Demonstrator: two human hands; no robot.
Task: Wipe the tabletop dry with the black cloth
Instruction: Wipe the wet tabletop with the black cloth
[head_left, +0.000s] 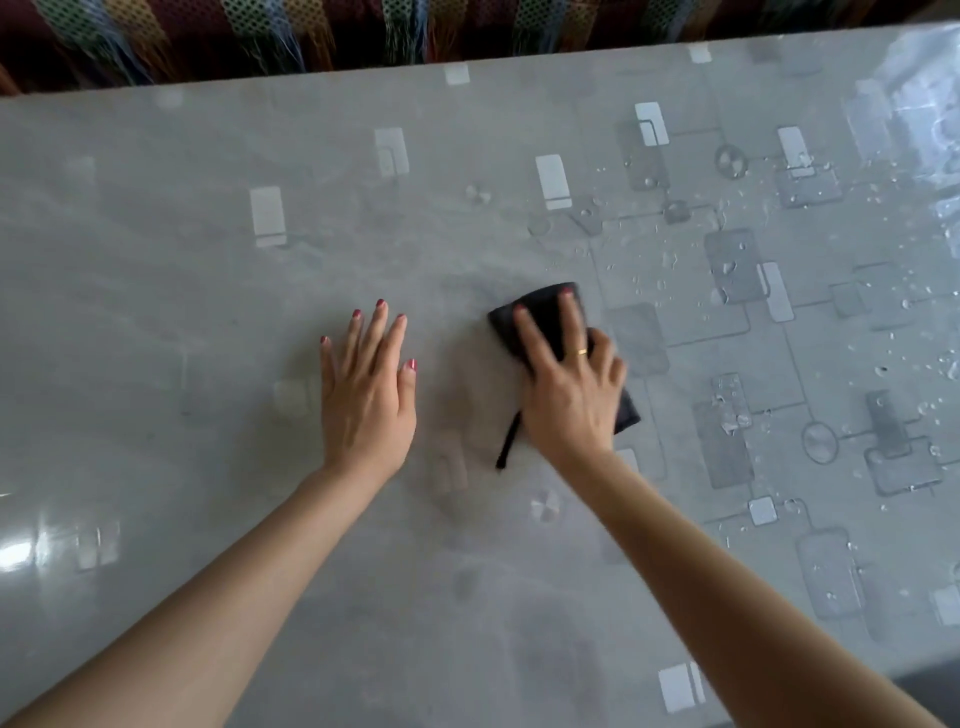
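Now, cloth: black cloth (545, 317) flat under my right fingers (571, 317), pressed to desk (208, 260).
Left fingers (382, 325): spread flat, holding nothing.

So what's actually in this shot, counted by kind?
Hands: 2, the left hand flat on the table, the right hand pressing the cloth
Cloths: 1, the black cloth
Rings: 1, a gold ring on the right hand
Tables: 1, the grey table, with water drops on its right side
Total: 5
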